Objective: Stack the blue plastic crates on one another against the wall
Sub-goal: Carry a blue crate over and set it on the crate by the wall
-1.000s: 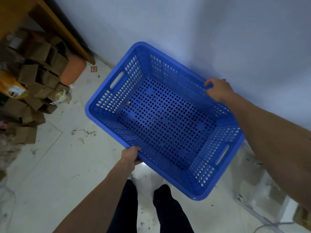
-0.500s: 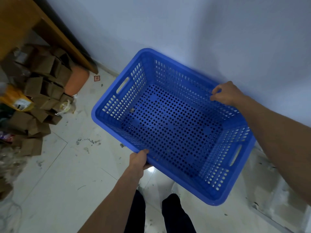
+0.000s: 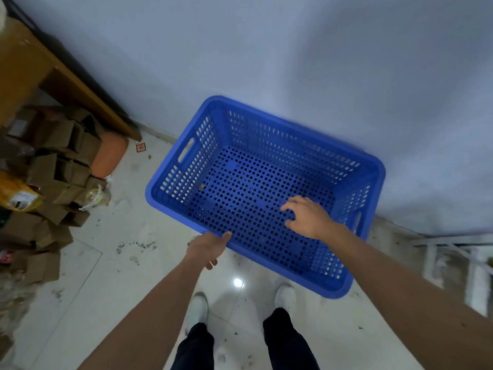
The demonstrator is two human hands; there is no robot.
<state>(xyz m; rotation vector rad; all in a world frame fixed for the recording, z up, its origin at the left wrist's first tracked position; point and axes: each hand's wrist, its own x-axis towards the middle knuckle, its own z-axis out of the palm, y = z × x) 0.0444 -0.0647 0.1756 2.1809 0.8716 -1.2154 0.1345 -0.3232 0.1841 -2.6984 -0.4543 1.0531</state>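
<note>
The crate [image 3: 240,182] lies just ahead of the left hand [image 3: 206,249] at its near rim, grasp unclear, and under the slack, empty right hand [image 3: 306,217], lengthwise along the wall [image 3: 293,62].

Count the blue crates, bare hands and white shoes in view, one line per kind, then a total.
Blue crates: 1, the blue crate
Hands: 2, left hand, right hand
White shoes: 2, left shoe, right shoe
Total: 5

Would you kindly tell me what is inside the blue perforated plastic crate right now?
The blue perforated plastic crate holds only a small pale scrap by its left wall. The right hand, over the interior, hides a patch of floor.
</note>
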